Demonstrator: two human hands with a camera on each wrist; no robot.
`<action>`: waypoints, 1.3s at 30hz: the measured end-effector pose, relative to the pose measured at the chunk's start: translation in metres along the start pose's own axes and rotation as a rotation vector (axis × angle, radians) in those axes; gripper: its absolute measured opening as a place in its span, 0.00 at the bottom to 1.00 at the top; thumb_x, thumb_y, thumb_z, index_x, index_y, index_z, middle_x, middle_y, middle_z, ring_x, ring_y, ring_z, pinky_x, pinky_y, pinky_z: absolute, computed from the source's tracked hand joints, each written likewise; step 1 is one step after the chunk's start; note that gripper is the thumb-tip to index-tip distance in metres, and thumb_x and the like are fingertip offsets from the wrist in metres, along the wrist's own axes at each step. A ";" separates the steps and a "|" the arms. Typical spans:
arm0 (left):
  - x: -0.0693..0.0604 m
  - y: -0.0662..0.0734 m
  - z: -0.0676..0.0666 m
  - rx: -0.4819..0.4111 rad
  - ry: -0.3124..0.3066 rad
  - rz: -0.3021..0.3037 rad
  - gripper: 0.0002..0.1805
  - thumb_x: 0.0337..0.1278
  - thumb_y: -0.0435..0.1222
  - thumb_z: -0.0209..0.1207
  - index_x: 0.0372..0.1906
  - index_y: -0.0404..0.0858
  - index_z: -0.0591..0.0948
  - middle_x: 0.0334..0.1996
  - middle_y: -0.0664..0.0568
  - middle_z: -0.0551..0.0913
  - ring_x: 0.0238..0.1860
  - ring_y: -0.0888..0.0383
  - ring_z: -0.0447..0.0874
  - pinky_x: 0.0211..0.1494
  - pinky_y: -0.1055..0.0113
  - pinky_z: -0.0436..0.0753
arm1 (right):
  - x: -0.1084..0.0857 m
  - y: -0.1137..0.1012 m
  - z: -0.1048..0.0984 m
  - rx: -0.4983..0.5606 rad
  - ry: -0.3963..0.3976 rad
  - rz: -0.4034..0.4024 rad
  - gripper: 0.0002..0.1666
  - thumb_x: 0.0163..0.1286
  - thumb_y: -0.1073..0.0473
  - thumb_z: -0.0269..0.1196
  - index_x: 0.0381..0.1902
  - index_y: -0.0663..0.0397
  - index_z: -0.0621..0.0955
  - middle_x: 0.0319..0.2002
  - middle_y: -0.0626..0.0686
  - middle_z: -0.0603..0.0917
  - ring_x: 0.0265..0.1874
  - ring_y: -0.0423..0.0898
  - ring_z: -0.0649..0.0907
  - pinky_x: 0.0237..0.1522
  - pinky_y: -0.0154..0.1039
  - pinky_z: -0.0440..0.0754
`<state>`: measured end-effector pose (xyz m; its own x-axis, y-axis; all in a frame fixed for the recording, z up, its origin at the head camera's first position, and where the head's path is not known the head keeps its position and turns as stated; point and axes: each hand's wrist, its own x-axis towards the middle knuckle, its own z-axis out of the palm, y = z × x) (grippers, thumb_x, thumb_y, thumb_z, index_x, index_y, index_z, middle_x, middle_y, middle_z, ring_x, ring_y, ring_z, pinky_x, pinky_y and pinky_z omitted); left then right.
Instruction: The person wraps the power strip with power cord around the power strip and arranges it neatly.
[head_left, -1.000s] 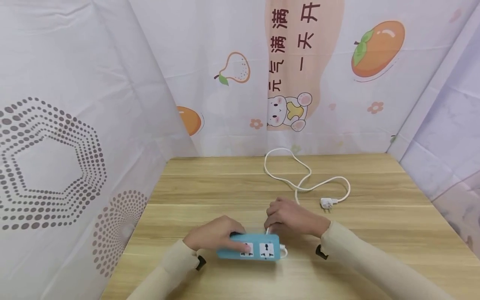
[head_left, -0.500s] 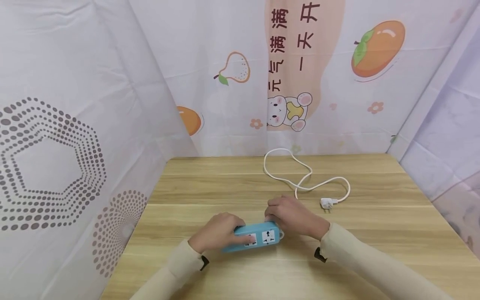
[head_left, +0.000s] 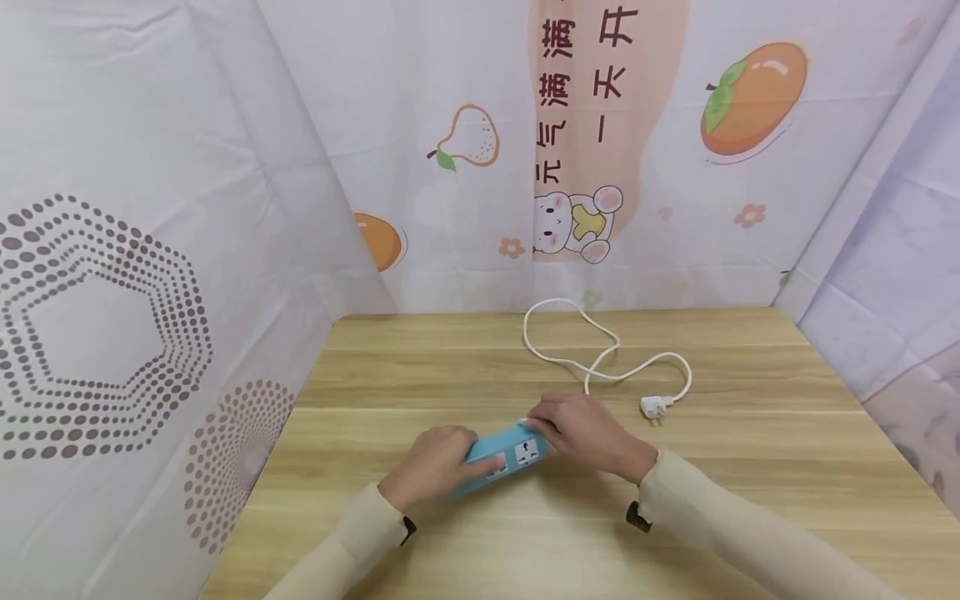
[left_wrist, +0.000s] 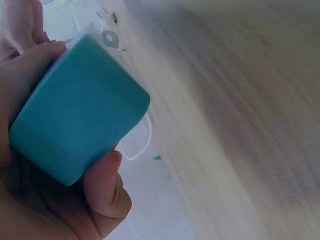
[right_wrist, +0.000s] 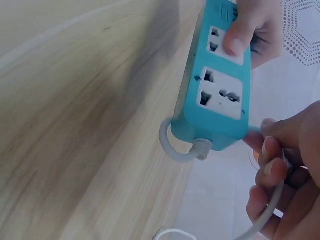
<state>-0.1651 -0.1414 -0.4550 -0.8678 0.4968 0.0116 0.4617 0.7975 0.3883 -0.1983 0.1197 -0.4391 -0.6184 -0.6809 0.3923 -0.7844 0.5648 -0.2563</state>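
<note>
A light-blue power strip with white sockets is held a little above the table, its right end tilted up and away. My left hand grips its left part, thumb across the top over one socket. My right hand is at the strip's far right end, fingers curled round the white cord, as the right wrist view shows. From the strip's end the cord bends in a small loop back beneath the body. In the left wrist view only the strip's plain blue end shows, between thumb and fingers.
The rest of the cord lies in loose curves on the wooden table beyond my right hand. It ends in a white plug on the right. Printed white curtains hang at the table's back and sides.
The strip's right end has swung up and away, from level to tilted, with my left hand turning along. The cord on the table has shifted slightly left. My right hand keeps nearly its place.
</note>
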 end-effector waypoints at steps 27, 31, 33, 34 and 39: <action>0.002 0.000 -0.004 -0.184 0.261 -0.177 0.31 0.68 0.67 0.53 0.33 0.43 0.82 0.23 0.60 0.76 0.22 0.63 0.72 0.26 0.66 0.73 | -0.006 0.000 0.006 0.145 0.133 -0.068 0.02 0.69 0.66 0.69 0.39 0.57 0.87 0.25 0.40 0.79 0.26 0.34 0.75 0.33 0.36 0.77; -0.001 -0.001 -0.004 -0.269 0.253 -0.184 0.32 0.69 0.65 0.54 0.41 0.39 0.86 0.27 0.59 0.80 0.25 0.63 0.75 0.29 0.66 0.76 | -0.007 0.003 0.010 0.173 0.137 -0.081 0.02 0.69 0.66 0.69 0.37 0.55 0.87 0.26 0.41 0.81 0.27 0.33 0.78 0.34 0.38 0.79; -0.002 -0.002 -0.005 -0.318 0.246 -0.186 0.33 0.69 0.65 0.54 0.44 0.38 0.86 0.28 0.59 0.81 0.26 0.63 0.77 0.31 0.66 0.78 | -0.007 0.005 0.011 0.197 0.127 -0.081 0.02 0.71 0.65 0.67 0.38 0.53 0.86 0.27 0.41 0.83 0.27 0.32 0.78 0.35 0.38 0.79; -0.002 -0.002 -0.005 -0.339 0.242 -0.183 0.32 0.69 0.64 0.55 0.44 0.38 0.86 0.28 0.58 0.82 0.26 0.63 0.77 0.31 0.65 0.78 | -0.008 0.005 0.011 0.212 0.123 -0.079 0.03 0.72 0.65 0.67 0.38 0.53 0.86 0.27 0.42 0.83 0.28 0.32 0.79 0.35 0.38 0.80; -0.001 -0.004 -0.005 -0.402 0.223 -0.181 0.34 0.68 0.66 0.55 0.45 0.37 0.86 0.30 0.57 0.83 0.28 0.61 0.79 0.33 0.64 0.79 | -0.011 0.009 0.011 0.286 0.096 -0.059 0.04 0.74 0.64 0.64 0.40 0.52 0.86 0.30 0.45 0.86 0.30 0.39 0.84 0.37 0.38 0.81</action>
<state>-0.1666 -0.1467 -0.4523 -0.9661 0.2417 0.0912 0.2305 0.6471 0.7267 -0.1992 0.1274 -0.4561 -0.5744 -0.6541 0.4921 -0.8089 0.3616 -0.4635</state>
